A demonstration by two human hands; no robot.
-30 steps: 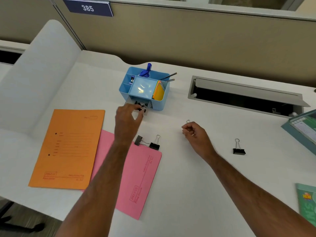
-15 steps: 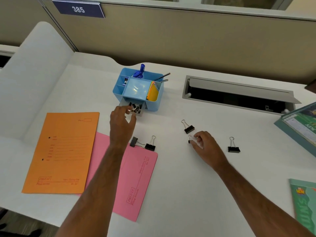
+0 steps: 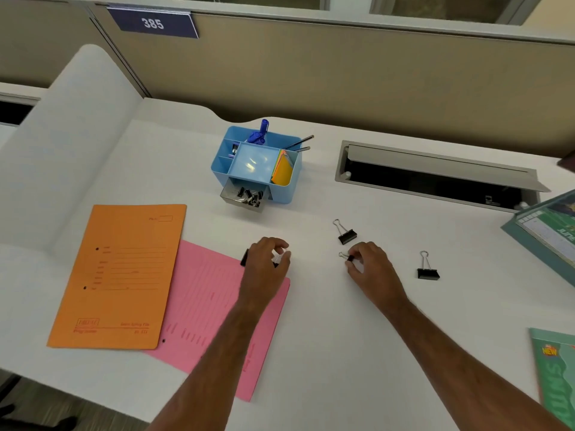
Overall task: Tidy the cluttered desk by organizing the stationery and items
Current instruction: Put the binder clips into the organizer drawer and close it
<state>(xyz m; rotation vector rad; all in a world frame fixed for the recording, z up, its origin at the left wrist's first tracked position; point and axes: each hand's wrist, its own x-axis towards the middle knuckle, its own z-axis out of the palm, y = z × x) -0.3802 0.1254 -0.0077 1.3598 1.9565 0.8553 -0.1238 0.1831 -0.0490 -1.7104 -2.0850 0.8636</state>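
Head view, one frame, white desk (image 3: 311, 337).

Hidden or unclear: left hand (image 3: 264, 265), fingers curled, covers most of two black binder clips (image 3: 245, 257) at the top edge of a pink paper folder (image 3: 211, 306); a wire loop shows between thumb and fingers, so it appears to pinch one, though the grip is partly masked. Right hand (image 3: 370, 269) pinches a small black binder clip (image 3: 347, 256) at its fingertips; the clip body is mostly concealed. Pink folder is partly under an orange paper folder (image 3: 121, 275) and under the left forearm. Green book (image 3: 553, 377) and teal-edged calendar pad (image 3: 547, 228) are cut off at the right edge.

In plain sight: medium black binder clip (image 3: 345, 233) just beyond the right hand; larger black binder clip (image 3: 427, 270) to its right, apart. Light blue plastic desk organiser (image 3: 280, 189), its small grey drawer (image 3: 230, 194) pulled out and holding more clips; blue pens, dark pencils and orange sticky notes stand in its compartments. Grey cable hatch (image 3: 435, 164), lid raised.

Writing: partition plate (image 3: 154, 23) reads "385"; green book "NEW"; calendar "JUNE", partly cropped. Folder print is too blurred to read.
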